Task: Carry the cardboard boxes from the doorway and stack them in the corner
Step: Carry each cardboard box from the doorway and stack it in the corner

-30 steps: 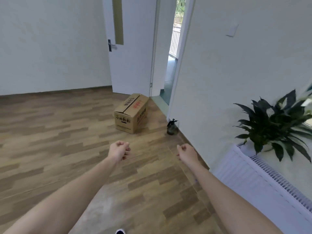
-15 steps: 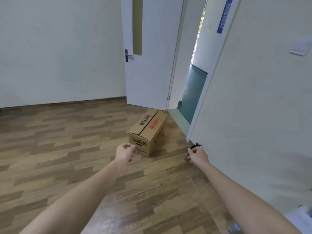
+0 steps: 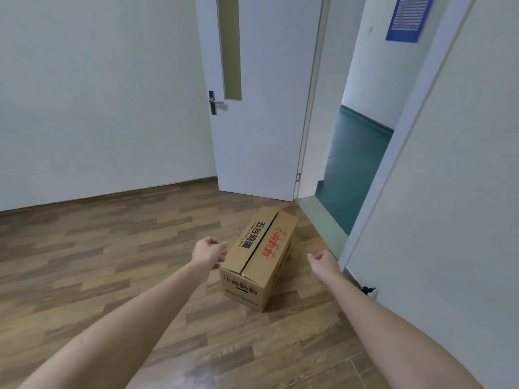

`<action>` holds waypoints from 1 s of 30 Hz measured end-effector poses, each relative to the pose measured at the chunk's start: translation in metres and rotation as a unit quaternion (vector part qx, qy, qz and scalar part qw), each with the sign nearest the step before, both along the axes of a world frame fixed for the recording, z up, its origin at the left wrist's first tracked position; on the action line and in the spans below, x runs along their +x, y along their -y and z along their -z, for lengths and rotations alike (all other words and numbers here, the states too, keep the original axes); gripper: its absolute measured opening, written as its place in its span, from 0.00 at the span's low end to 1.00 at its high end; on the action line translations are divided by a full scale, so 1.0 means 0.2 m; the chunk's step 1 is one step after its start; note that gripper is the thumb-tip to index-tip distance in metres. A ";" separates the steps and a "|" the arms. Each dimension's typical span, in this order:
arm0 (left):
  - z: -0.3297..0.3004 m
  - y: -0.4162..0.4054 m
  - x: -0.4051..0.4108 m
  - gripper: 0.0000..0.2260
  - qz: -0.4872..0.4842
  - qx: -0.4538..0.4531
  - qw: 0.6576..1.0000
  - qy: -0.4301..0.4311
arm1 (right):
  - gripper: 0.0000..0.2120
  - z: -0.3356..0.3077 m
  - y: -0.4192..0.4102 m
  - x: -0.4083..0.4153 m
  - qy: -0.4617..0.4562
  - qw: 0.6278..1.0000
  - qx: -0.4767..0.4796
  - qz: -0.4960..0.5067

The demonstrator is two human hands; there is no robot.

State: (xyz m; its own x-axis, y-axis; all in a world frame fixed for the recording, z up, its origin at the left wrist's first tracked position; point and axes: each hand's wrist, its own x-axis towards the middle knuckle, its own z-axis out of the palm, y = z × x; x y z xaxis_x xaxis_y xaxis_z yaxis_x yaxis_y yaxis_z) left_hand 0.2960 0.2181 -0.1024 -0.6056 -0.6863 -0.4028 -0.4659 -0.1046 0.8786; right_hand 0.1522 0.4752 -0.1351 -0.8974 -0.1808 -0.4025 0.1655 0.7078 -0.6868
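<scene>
A closed cardboard box (image 3: pixel 259 258) with black and red printed characters lies on the wooden floor just inside the doorway. My left hand (image 3: pixel 210 251) hovers beside the box's left edge, fingers loosely curled and holding nothing. My right hand (image 3: pixel 323 261) is stretched out to the right of the box, apart from it, fingers loosely curled and empty. Both arms reach forward toward the box.
A white door (image 3: pixel 261 94) stands open behind the box. The doorway (image 3: pixel 354 169) leads to a green corridor floor. A white wall (image 3: pixel 449 220) runs close along my right, with a small black object (image 3: pixel 366 290) at its base. Wooden floor (image 3: pixel 98 262) spreads to the left.
I have come closer to the box; it now lies between my two hands. The plant and radiator on the right have left the view.
</scene>
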 end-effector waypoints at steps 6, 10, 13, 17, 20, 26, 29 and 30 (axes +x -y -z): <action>0.08 0.32 -0.67 0.06 0.024 -0.047 0.998 0.023 | 0.16 0.07 0.38 -0.55 0.030 0.998 -0.037 0.046; 0.28 0.57 -1.08 0.07 0.036 -0.077 0.993 0.076 | 0.14 0.23 0.64 -0.90 0.057 0.993 -0.053 0.088; 0.46 0.80 -1.43 0.05 0.053 -0.087 0.990 0.100 | 0.16 0.38 0.84 -1.18 0.070 0.988 -0.068 0.123; 0.73 1.10 -1.92 0.08 0.108 -0.068 0.979 0.162 | 0.25 0.72 1.09 -1.57 0.140 0.969 -0.068 0.194; 0.94 1.26 -2.22 0.11 0.147 -0.061 0.967 0.196 | 0.33 1.02 1.19 -1.81 0.181 0.954 -0.043 0.235; 1.53 1.44 -2.71 0.21 0.188 -0.025 0.949 0.251 | 0.35 1.38 1.44 -2.18 0.222 0.922 -0.050 0.315; 1.92 1.47 -2.87 0.26 0.196 -0.006 0.942 0.271 | 0.37 1.73 1.50 -2.34 0.249 0.910 -0.068 0.326; 2.05 1.47 -2.91 0.28 0.200 -0.004 0.939 0.279 | 0.38 1.84 1.52 -2.38 0.255 0.908 -0.069 0.325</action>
State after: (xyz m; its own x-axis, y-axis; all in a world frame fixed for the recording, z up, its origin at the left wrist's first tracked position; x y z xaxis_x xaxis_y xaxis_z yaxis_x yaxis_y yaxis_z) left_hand -0.2868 -0.0763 -0.5116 -0.5119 -0.4535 -0.7296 -0.8545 0.1812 0.4868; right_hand -0.3233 0.1710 -0.5033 -0.5365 0.2403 -0.8090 0.8385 0.2607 -0.4786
